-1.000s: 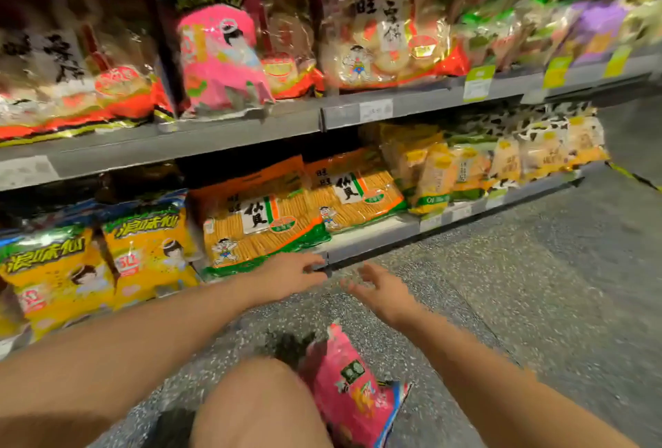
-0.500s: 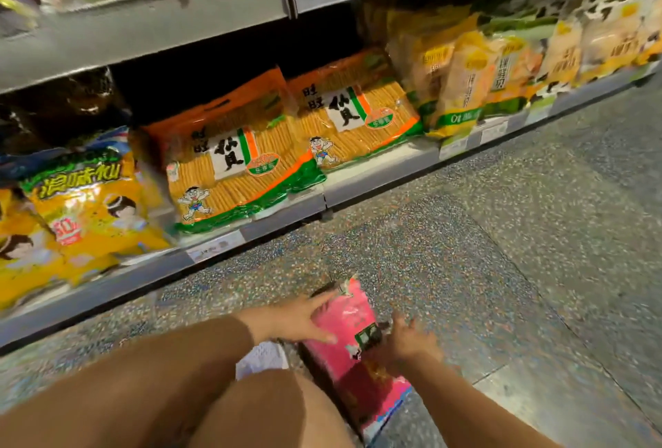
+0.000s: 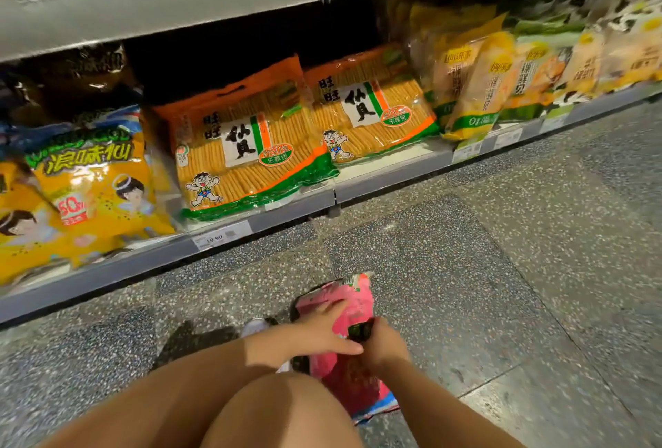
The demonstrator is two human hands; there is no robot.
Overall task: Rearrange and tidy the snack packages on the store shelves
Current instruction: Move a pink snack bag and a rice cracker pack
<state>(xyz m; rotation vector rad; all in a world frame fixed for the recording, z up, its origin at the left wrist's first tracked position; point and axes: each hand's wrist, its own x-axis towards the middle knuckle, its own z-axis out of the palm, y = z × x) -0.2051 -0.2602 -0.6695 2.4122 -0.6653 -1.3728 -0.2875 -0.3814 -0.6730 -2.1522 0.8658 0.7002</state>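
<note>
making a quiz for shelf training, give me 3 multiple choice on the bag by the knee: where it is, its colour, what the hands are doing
1. The bag lies: A on the floor; B in a cart; C in a basket
2. It is mostly: A green; B pink; C black
3. The hands: A both off it; B one on it; C both on it

1 A: speckled floor shows all round it.
2 B: its top is pink.
3 C: the left hand rests on it and the right hand grips its side.
</note>
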